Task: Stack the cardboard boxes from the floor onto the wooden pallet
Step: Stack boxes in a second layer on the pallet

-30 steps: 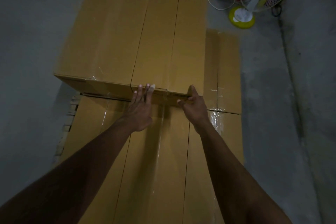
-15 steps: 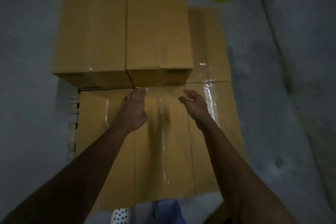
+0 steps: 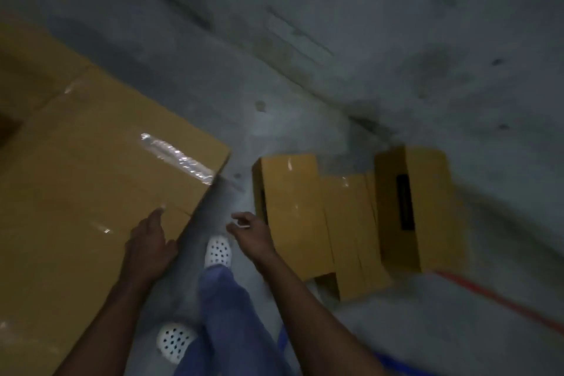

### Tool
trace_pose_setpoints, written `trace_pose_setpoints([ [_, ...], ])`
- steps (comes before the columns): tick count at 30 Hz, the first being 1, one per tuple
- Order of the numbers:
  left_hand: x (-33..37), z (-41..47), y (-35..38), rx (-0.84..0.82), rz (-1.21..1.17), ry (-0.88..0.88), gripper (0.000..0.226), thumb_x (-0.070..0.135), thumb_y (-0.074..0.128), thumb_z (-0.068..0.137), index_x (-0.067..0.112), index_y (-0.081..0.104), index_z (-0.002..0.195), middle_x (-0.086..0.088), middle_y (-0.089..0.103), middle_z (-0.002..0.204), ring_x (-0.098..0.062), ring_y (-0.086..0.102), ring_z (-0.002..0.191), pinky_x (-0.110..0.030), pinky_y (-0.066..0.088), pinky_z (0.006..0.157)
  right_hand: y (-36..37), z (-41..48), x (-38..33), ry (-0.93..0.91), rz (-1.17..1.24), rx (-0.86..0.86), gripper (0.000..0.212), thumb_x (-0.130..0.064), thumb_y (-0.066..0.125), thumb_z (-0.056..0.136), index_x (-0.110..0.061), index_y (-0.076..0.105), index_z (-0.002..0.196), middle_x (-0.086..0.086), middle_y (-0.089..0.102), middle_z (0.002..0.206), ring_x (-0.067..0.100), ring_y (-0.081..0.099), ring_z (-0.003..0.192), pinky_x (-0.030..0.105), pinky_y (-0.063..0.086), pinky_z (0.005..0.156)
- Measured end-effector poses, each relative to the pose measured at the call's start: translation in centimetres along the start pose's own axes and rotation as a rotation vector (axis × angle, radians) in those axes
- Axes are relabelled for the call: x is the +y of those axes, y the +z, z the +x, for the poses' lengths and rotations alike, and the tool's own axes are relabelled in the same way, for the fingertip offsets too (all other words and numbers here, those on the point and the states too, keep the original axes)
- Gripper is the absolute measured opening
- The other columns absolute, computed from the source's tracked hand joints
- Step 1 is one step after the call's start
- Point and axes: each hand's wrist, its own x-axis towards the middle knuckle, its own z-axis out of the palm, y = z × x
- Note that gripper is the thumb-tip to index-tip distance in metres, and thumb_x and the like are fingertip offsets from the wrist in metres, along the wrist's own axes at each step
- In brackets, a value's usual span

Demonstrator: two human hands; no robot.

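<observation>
The stacked cardboard boxes [image 3: 91,180] fill the left of the head view, their taped tops facing me; the pallet under them is hidden. Several more cardboard boxes [image 3: 293,214] lie on the concrete floor at the right, one with a dark label [image 3: 421,204]. My left hand [image 3: 149,244] hovers over the near corner of the stack, fingers loosely apart, holding nothing. My right hand [image 3: 250,230] hangs in the air between the stack and the floor boxes, fingers apart and empty. The frame is blurred by motion.
My legs in blue trousers [image 3: 225,308] and white perforated clogs [image 3: 218,250] stand on the grey concrete floor [image 3: 335,55] between stack and loose boxes. A red line [image 3: 494,299] runs across the floor at the lower right.
My hands have come off the upper box on the stack. The view has swung right and down, bringing the floor boxes and my feet into sight.
</observation>
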Motion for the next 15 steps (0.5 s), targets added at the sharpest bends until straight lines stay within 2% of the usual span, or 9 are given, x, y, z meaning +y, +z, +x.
trace_pose_setpoints([
  [2,4.9,-0.4,2.2,-0.035,0.004,0.104,0.084,0.031,0.055,0.068,-0.002,0.044,0.144,-0.032,0.062,0.118,-0.052,0.059,0.105,-0.056,0.05,0.091,-5.5,-1.9,2.7,0.043,0.057,0.109,0.033,-0.027,0.072,0.091,-0.021,0.07,0.122,0.001,0.068,0.121,0.015,0.064,0.109,0.027,0.052,0.09],
  [5,12.6,-1.4,7.0,-0.132,-0.013,0.265,0.076,0.028,0.061,0.076,-0.002,0.045,0.144,-0.029,0.061,0.128,-0.049,0.061,0.113,-0.054,0.051,0.094,-13.4,-3.9,8.0,0.113,0.157,0.291,0.031,-0.027,0.071,0.09,-0.024,0.071,0.121,-0.002,0.068,0.12,0.016,0.064,0.111,0.033,0.053,0.096],
  [9,22.1,-3.4,15.1,-0.295,-0.033,0.322,0.076,0.027,0.066,0.08,0.004,0.041,0.148,-0.023,0.059,0.134,-0.04,0.058,0.121,-0.048,0.048,0.099,-23.0,-6.3,15.7,0.203,0.298,0.454,0.027,-0.032,0.071,0.09,-0.027,0.071,0.116,-0.003,0.068,0.119,0.017,0.063,0.112,0.037,0.053,0.097],
  [11,26.5,-4.5,19.5,-0.381,-0.019,0.34,0.076,0.018,0.073,0.083,0.009,0.038,0.15,-0.02,0.058,0.136,-0.036,0.056,0.126,-0.046,0.049,0.098,-27.7,-6.9,19.8,0.251,0.342,0.488,0.029,-0.035,0.07,0.091,-0.026,0.07,0.119,-0.001,0.066,0.123,0.019,0.062,0.113,0.039,0.053,0.096],
  [13,30.8,-6.0,23.9,-0.424,-0.005,0.363,0.075,0.015,0.075,0.084,0.012,0.039,0.15,-0.017,0.059,0.137,-0.031,0.055,0.127,-0.044,0.049,0.097,-32.8,-7.2,23.5,0.272,0.378,0.527,0.032,-0.037,0.069,0.092,-0.027,0.068,0.122,-0.001,0.065,0.127,0.018,0.062,0.111,0.038,0.055,0.09],
  [15,34.9,-7.0,28.6,-0.466,-0.004,0.377,0.072,0.018,0.075,0.087,0.012,0.04,0.149,-0.016,0.058,0.138,-0.029,0.055,0.127,-0.041,0.048,0.096,-38.3,-6.6,27.0,0.266,0.412,0.568,0.036,-0.036,0.068,0.093,-0.025,0.065,0.127,-0.003,0.064,0.127,0.016,0.061,0.109,0.03,0.052,0.079],
])
